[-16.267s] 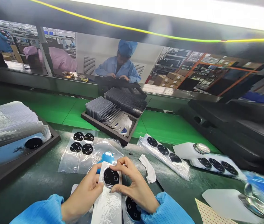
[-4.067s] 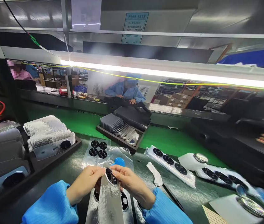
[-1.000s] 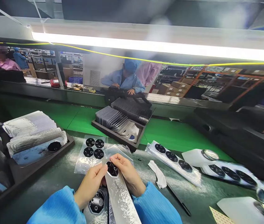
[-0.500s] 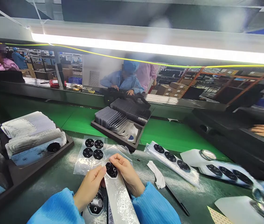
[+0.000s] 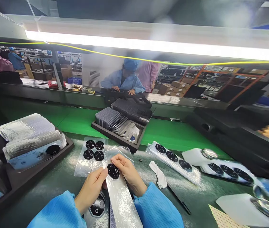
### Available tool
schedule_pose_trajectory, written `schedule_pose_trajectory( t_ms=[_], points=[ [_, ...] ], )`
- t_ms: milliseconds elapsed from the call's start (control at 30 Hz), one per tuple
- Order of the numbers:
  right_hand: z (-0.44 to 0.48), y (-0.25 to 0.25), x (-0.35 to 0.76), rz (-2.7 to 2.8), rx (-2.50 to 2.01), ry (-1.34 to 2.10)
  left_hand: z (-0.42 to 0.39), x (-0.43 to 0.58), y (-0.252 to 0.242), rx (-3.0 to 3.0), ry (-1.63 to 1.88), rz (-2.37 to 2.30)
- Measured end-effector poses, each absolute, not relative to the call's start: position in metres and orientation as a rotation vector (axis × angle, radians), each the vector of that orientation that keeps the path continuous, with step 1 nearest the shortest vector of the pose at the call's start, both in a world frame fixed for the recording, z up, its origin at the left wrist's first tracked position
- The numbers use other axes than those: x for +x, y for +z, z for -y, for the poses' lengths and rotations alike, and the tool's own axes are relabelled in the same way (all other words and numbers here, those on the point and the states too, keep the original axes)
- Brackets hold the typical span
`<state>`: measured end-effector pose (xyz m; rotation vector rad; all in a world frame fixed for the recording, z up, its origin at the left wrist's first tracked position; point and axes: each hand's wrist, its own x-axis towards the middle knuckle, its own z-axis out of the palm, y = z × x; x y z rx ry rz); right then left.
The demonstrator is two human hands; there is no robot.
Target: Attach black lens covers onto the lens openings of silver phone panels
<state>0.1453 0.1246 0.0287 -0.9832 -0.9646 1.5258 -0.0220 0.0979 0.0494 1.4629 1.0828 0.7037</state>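
Between both hands I hold a silvery, film-covered phone back panel [image 5: 123, 202] with a black octagonal camera lens cover [image 5: 113, 171] at its top end. My left hand [image 5: 92, 186] pinches the panel's left edge, thumb close to the lens cover. My right hand [image 5: 128, 174] grips the top right corner, thumb and fingers by the cover's upper edge. Under my left wrist lies another panel [image 5: 97, 218] with its own black octagon, partly covered. Just beyond my hands rests a clear sheet [image 5: 83, 169] carrying several black octagonal covers.
Trays of stacked panels stand at left [image 5: 64, 148] and at centre [image 5: 115, 139] on the green belt [image 5: 170, 133]. To the right lie bagged lens covers [image 5: 172, 156], a white cloth [image 5: 158, 174], a black stick [image 5: 178, 199] and white pump bottles [image 5: 241, 205]. Co-workers sit and stand beyond.
The view has shifted slightly. Both hands keep nearly the same grip on the panel, the thumbs still beside its lens cover. A co-worker's hand at far right has moved and is blurred.
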Motion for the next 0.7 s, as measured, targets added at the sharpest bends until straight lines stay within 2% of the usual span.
schedule_pose_trajectory(
  t_ms=[700],
  points=[
    [-0.1266,0.0279,0.1479,1.015,-0.994,1.481,-0.096,-0.0229,0.0468,1.495,0.69,-1.106]
  ],
)
